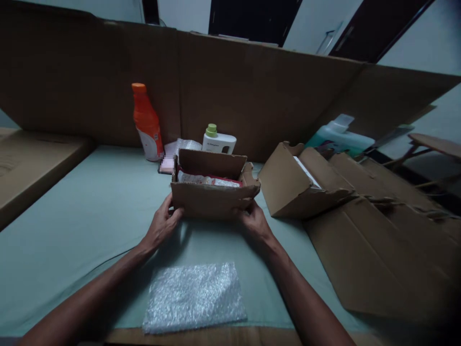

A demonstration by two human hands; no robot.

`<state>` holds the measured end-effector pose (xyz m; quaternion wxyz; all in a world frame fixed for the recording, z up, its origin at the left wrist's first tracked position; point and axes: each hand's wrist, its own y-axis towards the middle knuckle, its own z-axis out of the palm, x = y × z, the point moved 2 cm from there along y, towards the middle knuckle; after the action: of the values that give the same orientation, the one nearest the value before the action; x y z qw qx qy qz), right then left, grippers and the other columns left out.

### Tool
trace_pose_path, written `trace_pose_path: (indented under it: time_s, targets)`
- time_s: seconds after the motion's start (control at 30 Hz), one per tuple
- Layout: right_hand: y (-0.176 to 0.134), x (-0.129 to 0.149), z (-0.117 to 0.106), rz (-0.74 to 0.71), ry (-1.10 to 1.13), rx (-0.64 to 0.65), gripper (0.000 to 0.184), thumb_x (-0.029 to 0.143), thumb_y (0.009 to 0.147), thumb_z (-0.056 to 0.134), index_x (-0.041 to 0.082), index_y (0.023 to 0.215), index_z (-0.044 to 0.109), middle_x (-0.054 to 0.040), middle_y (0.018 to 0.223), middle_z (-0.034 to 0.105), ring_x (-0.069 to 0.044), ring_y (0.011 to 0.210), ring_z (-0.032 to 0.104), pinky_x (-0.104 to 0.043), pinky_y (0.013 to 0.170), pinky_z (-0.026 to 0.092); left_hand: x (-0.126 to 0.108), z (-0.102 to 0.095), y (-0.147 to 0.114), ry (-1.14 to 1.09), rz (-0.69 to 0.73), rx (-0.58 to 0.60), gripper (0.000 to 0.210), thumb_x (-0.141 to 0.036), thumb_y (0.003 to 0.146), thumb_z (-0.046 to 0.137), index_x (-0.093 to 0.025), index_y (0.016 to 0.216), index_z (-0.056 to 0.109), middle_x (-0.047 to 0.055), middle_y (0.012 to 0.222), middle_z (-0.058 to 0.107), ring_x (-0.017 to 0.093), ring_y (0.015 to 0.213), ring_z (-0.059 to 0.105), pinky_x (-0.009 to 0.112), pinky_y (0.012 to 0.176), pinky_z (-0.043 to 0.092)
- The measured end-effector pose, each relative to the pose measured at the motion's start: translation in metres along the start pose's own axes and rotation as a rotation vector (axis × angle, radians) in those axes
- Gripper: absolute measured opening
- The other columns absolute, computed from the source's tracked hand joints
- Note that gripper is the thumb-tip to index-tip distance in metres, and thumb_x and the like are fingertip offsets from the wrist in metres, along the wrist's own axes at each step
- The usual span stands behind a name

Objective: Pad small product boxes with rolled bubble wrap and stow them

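An open cardboard box (212,202) sits between my two hands in the middle of the table. My left hand (164,222) grips its lower left corner, thumb on the front face. On the other side my right hand (255,220) holds the lower right corner the same way; some of its fingers are hidden behind the box. Inside lies something wrapped in bubble wrap with a red edge (209,179); its kind cannot be made out. Nearer to me, a flat sheet of bubble wrap (196,298) lies on the pale green cloth (118,202).
Behind the box stand an orange bottle (146,122), a white bottle with a green cap (218,141) and a phone-like object (166,165). Another open box (288,187), large cardboard flaps (374,254) and a teal bottle (340,137) are at right. Cardboard panels (252,91) wall the back.
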<state>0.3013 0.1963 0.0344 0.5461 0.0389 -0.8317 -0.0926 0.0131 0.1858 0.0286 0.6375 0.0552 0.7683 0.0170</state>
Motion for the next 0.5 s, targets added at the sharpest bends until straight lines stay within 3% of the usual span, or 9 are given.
trace_pose_path:
  time_s: [0.17,0.3,0.4,0.5]
  targets:
    - [0.031,-0.007,0.010,0.001,0.052,0.032,0.055,0.046,0.071,0.069,0.019,0.118,0.060,-0.0120,0.117,0.072,-0.029,0.097,0.069,-0.043,0.084,0.057,-0.004,0.000,0.025,0.028,0.029,-0.049,0.049,-0.031,0.085,0.053,-0.017,0.132,0.054,0.012,0.130,0.064,0.025,0.117,0.060,0.040,0.096,0.052]
    - [0.011,-0.019,0.008,0.018,-0.042,0.005,0.057,0.042,0.076,0.065,0.018,0.128,0.060,-0.0146,0.127,0.068,-0.032,0.114,0.064,-0.048,0.096,0.053,0.003,-0.002,0.025,0.043,0.032,0.027,0.066,-0.026,0.082,0.056,-0.016,0.145,0.040,0.017,0.140,0.057,0.027,0.124,0.057,0.046,0.103,0.049]
    - [-0.035,-0.021,0.001,0.006,-0.221,0.017,0.053,0.042,0.084,0.061,0.017,0.130,0.061,-0.0173,0.134,0.064,-0.034,0.123,0.060,-0.055,0.102,0.048,0.013,-0.015,-0.005,0.229,-0.024,0.073,0.078,-0.031,0.084,0.061,-0.017,0.153,0.028,0.019,0.148,0.049,0.032,0.132,0.052,0.054,0.109,0.043]
    - [-0.096,-0.012,0.000,-0.067,-0.388,0.184,0.042,0.046,0.089,0.062,0.019,0.121,0.067,-0.0155,0.137,0.063,-0.034,0.127,0.057,-0.058,0.105,0.044,0.018,-0.029,-0.059,0.544,0.041,0.170,0.067,-0.042,0.083,0.066,-0.018,0.143,0.047,0.019,0.145,0.052,0.039,0.137,0.046,0.062,0.113,0.037]
